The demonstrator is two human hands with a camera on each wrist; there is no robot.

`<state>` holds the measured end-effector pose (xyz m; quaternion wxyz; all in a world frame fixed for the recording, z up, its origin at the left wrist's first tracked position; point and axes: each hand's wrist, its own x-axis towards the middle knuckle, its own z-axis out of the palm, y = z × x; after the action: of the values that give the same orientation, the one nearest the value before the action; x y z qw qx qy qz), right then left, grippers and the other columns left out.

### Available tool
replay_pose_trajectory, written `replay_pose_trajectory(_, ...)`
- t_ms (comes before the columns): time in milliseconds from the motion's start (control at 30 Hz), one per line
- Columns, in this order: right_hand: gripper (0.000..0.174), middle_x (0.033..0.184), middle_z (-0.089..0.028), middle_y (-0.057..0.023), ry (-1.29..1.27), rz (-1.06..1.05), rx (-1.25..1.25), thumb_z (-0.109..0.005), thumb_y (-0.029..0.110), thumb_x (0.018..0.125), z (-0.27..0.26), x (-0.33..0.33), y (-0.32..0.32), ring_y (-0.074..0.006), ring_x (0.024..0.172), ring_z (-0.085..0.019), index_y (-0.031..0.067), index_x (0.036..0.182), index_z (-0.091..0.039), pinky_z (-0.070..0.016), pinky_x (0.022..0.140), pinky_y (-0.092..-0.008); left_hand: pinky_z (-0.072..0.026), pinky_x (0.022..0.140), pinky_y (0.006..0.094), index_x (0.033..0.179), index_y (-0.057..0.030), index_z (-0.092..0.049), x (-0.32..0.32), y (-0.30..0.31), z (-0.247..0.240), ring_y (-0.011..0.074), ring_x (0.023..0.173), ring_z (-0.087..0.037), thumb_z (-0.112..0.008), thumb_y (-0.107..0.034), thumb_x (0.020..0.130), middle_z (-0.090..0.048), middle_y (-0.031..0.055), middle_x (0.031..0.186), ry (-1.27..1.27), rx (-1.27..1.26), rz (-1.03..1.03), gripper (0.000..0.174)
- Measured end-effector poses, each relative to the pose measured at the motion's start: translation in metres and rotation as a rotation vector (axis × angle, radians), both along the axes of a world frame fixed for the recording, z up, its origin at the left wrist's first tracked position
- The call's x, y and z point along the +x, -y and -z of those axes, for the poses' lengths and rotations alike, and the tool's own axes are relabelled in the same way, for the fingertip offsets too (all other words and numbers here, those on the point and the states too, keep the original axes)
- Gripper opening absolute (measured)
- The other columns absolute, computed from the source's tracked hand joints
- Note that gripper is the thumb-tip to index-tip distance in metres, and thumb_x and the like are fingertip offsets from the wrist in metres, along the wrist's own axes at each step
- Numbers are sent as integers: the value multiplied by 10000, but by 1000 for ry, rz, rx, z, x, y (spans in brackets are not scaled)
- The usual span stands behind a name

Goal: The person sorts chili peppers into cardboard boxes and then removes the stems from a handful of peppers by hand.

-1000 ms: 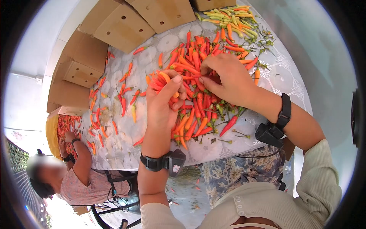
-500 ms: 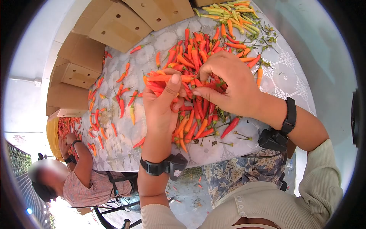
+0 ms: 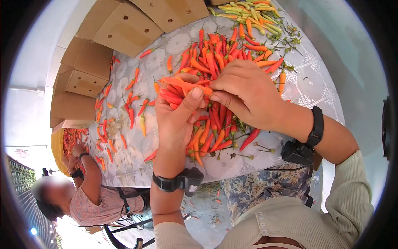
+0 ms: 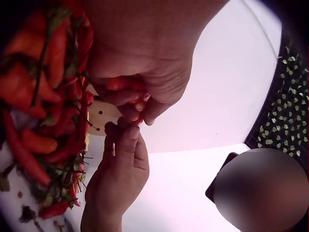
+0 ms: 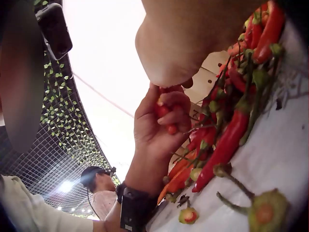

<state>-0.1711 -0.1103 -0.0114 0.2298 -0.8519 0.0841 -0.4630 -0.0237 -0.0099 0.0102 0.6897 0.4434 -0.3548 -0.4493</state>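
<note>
My left hand (image 3: 172, 118) holds a bunch of red chili peppers (image 3: 171, 99), its thumb laid over them. An orange chili pepper (image 3: 180, 84) lies across the top of that bunch. Thumb and fingers of my right hand (image 3: 255, 95) pinch this pepper's stem end, close beside the left thumb. In the left wrist view the right hand (image 4: 120, 171) meets the left one at a red tip. Red pepper ends show between the left fingers (image 5: 169, 118) in the right wrist view. Beneath both hands spreads a heap of red and orange chili peppers (image 3: 211, 62).
Yellow-green chili peppers (image 3: 269, 29) lie in a pile at the far edge of the patterned tablecloth (image 3: 306, 83). Cardboard boxes (image 3: 128, 31) line the back. Loose chilies are scattered to the left, and plucked stems (image 3: 265, 148) near the front. Another person (image 3: 89, 199) sits at left.
The orange pepper now lies across the bunch in my left hand. My right fingertips have come from over the heap to that pepper's stem end.
</note>
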Motion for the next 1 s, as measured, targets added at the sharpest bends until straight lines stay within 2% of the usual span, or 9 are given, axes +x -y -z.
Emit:
replay_pose_trajectory(133, 141, 722, -585, -62, -26, -5, 35, -687, 175, 752, -7, -5, -3, -267, 728, -551, 68, 740, -597, -418, 660, -381, -338, 415, 164, 1015, -36, -545, -10, 1, -4, 58, 575, -533, -705, -70, 815, -610, 47, 762, 29, 90, -82, 258)
replay_pose_trajectory(467, 93, 731, -599, -62, 90, -87, -12, -684, 117, 722, -6, -5, 1, -260, 753, -576, 62, 763, -620, -446, 664, -373, -339, 417, 163, 998, -29, -533, 1, -3, -3, 60, 545, -509, -721, -122, 808, -607, 60, 756, -18, 55, 102, 283)
replay_pose_trajectory(767, 150, 745, -612, -47, 127, -119, -63, -696, 88, 673, -6, -4, 1, -255, 748, -573, 53, 808, -639, -459, 659, -367, -332, 411, 166, 1008, -24, -526, 3, -3, -2, 80, 585, -537, -711, -122, 814, -604, 73, 789, -86, 13, 181, 285)
replay_pose_trajectory(833, 127, 723, -606, -44, 159, -134, -116, -707, 78, 696, -9, -3, 2, -247, 716, -568, 47, 799, -638, -456, 645, -336, -328, 414, 166, 1014, -30, -528, 5, -3, -1, 82, 600, -532, -702, -135, 824, -596, 66, 798, -143, 6, 216, 279)
replay_pose_trajectory(933, 91, 715, -607, -45, 184, -149, -149, -699, 46, 717, -15, -7, -1, -243, 697, -563, 43, 783, -636, -451, 639, -323, -321, 418, 171, 1000, -41, -530, 10, 0, -1, 89, 646, -519, -656, -131, 850, -573, 48, 822, -316, -52, 163, 215)
replay_pose_trajectory(1000, 62, 711, -606, -50, 146, -174, -120, -675, 27, 728, -18, -12, -2, -242, 694, -558, 42, 769, -632, -446, 646, -326, -319, 419, 176, 976, -51, -533, 23, 0, 1, 93, 671, -511, -621, -120, 858, -560, 35, 841, -297, -57, 85, 163)
